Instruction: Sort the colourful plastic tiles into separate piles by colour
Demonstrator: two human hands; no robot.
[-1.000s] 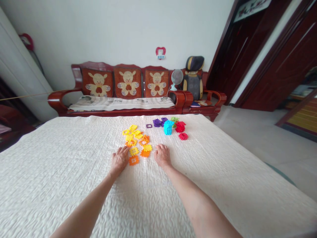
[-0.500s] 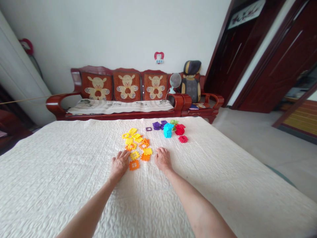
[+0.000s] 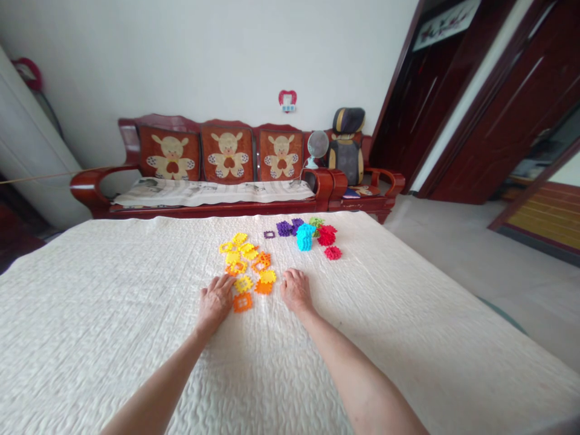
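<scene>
My left hand (image 3: 217,297) rests on the quilted cloth, palm down, its fingers loosely apart. The fingertips are right beside a yellow toothed plastic piece (image 3: 243,284) and an orange square piece (image 3: 243,302); whether they touch is unclear. To the right of the scattered yellow and orange pieces, my right hand (image 3: 295,290) lies on the cloth with bent fingers and nothing visible in them. An orange piece with a yellow one (image 3: 267,277) on it is nearest to it. More yellow pieces (image 3: 233,258) lie loosely beyond, some overlapping.
Farther back on the cloth (image 3: 136,314) stand a blue stack (image 3: 305,237), purple pieces (image 3: 285,228), a purple frame (image 3: 269,234), green pieces (image 3: 316,223) and red clusters (image 3: 327,235). Behind the table is a wooden sofa (image 3: 109,190) with bear cushions and a small fan (image 3: 318,145).
The view has shifted slightly, so everything sits a little farther left. Both hands and the pieces keep their places on the cloth.
</scene>
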